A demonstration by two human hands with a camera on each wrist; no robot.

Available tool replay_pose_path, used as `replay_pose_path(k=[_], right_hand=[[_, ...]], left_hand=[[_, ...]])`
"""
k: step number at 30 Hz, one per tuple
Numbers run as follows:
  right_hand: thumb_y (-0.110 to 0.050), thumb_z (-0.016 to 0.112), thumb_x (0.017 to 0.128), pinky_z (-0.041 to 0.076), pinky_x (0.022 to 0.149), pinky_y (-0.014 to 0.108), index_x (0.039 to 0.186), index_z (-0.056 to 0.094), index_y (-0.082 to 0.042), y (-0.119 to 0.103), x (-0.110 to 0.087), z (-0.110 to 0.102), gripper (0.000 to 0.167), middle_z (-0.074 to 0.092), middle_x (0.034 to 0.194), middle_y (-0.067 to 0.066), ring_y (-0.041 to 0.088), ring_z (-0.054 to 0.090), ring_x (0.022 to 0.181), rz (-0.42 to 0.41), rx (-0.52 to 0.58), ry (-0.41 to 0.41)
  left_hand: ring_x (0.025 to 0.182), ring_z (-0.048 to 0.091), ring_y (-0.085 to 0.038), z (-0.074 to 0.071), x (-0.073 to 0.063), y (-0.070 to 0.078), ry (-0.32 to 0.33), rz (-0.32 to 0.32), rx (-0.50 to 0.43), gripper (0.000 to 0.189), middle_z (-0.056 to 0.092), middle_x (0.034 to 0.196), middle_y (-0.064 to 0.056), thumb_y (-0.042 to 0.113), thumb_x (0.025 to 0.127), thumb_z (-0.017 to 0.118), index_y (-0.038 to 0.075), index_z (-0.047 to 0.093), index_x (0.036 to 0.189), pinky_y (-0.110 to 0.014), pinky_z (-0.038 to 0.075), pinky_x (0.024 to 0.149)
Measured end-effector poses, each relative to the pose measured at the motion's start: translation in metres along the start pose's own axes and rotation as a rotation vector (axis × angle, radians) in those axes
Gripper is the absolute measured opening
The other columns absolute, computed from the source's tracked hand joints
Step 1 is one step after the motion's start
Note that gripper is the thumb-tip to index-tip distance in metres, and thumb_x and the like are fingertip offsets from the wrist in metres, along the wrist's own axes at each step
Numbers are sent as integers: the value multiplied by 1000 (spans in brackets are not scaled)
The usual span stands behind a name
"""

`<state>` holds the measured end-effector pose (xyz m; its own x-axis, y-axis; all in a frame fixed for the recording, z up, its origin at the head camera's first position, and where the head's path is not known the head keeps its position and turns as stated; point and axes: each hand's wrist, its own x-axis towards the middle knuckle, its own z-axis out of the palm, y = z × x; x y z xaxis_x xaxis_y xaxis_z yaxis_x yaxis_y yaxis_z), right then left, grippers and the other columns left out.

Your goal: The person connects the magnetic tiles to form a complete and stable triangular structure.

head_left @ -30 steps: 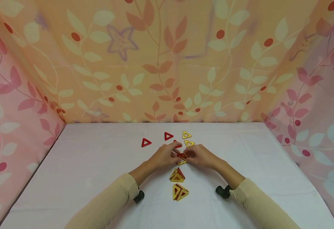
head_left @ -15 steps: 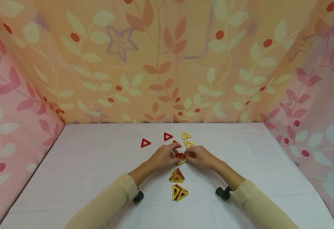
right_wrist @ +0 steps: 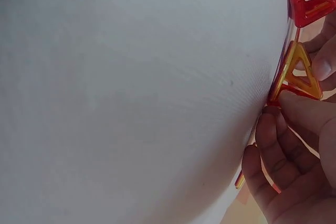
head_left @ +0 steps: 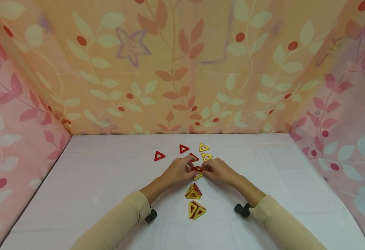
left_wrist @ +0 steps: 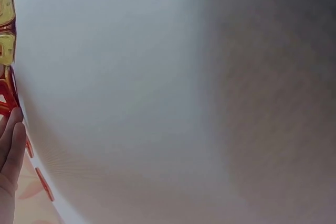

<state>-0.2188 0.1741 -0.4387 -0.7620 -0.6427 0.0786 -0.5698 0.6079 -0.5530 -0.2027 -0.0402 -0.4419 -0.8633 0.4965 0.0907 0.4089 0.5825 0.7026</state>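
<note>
In the head view my left hand [head_left: 179,171] and right hand [head_left: 221,172] meet around a small shape of red and yellow triangular tiles [head_left: 198,176]. With thumb and fingers, my right hand pinches a red triangular tile [right_wrist: 275,98] low on that shape, below its yellow triangular tile [right_wrist: 311,73]. My left fingers curl about the other side; the left wrist view has their tips touching a red triangular tile [left_wrist: 7,106]. Fingers partly cover the shape. Nearer my body stand two finished-looking pyramids of such tiles, a middle one [head_left: 193,197] and a front one [head_left: 200,212].
Beyond my hands lie loose red tiles, one far left [head_left: 159,158], one in the middle [head_left: 184,151], and one partly behind my left fingers [head_left: 195,158]. Two yellow tiles, a back one [head_left: 204,150] and a nearer one [head_left: 208,159], lie beside them. Patterned curtains [head_left: 176,86] enclose the white table [head_left: 91,180].
Both hands stay at the same spot with only slight finger movement. The red part of the shape between them has tilted a little. The loose tiles and pyramids stay in place.
</note>
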Motion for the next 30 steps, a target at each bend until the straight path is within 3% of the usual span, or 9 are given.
replay_pose_path(k=[16,23,30], right_hand=[[-6,70,91,51,69,24,98,74,-5,-1,3,2,9,69,84,-4,5,58,73,2,-5,11],[-7,69,91,52,76,28,105,73,-4,-2,7,3,14,70,91,-2,9,60,80,10,-12,12],[-6,69,92,54,80,30,113,70,-4,-2,7,1,21,69,96,-1,11,62,85,50,42,3]], left_hand=[[90,62,-15,-4,-2,1,-19,6,50,38,67,100,1,22,90,76,10,63,124,-24,52,80],[105,62,-18,-7,-2,-3,-17,15,92,44,68,118,0,25,87,78,11,64,127,-33,52,91],[103,64,-15,-9,-1,-5,-48,11,62,40,71,111,1,10,87,77,11,65,126,-32,52,91]])
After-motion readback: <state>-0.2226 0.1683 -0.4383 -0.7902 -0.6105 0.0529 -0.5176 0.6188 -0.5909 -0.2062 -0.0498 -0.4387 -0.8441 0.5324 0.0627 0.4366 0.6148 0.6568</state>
